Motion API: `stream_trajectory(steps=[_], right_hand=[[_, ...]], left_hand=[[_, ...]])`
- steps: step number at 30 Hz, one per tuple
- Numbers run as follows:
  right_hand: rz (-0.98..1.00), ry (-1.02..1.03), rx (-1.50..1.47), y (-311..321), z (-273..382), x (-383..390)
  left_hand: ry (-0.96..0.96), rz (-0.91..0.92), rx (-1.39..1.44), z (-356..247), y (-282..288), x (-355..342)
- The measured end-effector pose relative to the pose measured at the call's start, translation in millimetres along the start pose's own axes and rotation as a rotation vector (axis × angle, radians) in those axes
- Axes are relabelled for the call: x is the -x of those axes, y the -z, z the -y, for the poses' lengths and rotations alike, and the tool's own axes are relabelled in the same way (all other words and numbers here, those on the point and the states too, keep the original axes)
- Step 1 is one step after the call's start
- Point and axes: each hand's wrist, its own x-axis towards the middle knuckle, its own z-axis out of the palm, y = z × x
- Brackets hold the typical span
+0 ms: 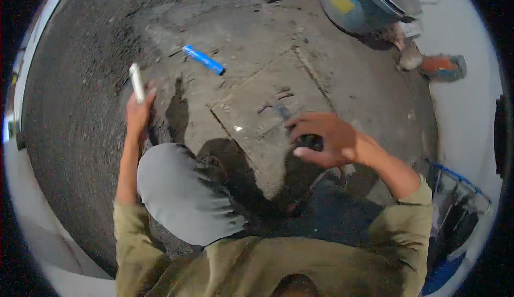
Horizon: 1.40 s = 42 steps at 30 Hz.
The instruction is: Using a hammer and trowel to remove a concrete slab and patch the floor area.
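Note:
My left hand (140,112) is closed round a slim white stick (137,83), which points up and away from me beside my grey-clad knee. My right hand (326,139) is at the centre right, blurred, with its fingers curled over the rough grey floor (267,120). Something dark shows between its thumb and fingers, too unclear to name. A smeared greyish thing (282,111) appears at its fingertips. Ahead, between the two hands, a bright blue tube (203,59) lies on the floor. Straight grooves (313,77) mark out a four-sided patch near my right hand.
A grey bucket (356,8) with a yellow patch stands at the far right by the white wall (466,115). Next to it is an orange-and-grey tool (444,68). Darker, coarse material (80,109) covers the left side. A blue-rimmed wire basket (460,184) sits at the right.

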Motion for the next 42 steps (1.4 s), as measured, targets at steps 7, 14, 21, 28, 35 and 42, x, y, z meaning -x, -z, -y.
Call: stream_trajectory(steps=[7,14,21,28,35,42], right_hand=[[0.47,-0.084,0.239,-16,7,4],[0.278,-0.705,-0.038,-40,50,24],[-0.305,-1.179,-1.075,-42,52,59],[-0.41,-1.126,-1.01,79,312,246],[-0.606,-1.069,-1.006,41,317,360],[-0.276,-1.644,-0.737,-9,398,398]], left_hand=[[0.099,0.222,-0.326,2,-141,-133],[0.189,-0.064,-0.502,-22,-134,-122],[0.284,0.189,-0.185,-39,21,45],[0.69,0.497,-0.021,-5,365,279],[0.905,0.497,0.48,-22,487,436],[0.762,0.469,-0.092,-169,478,457]])
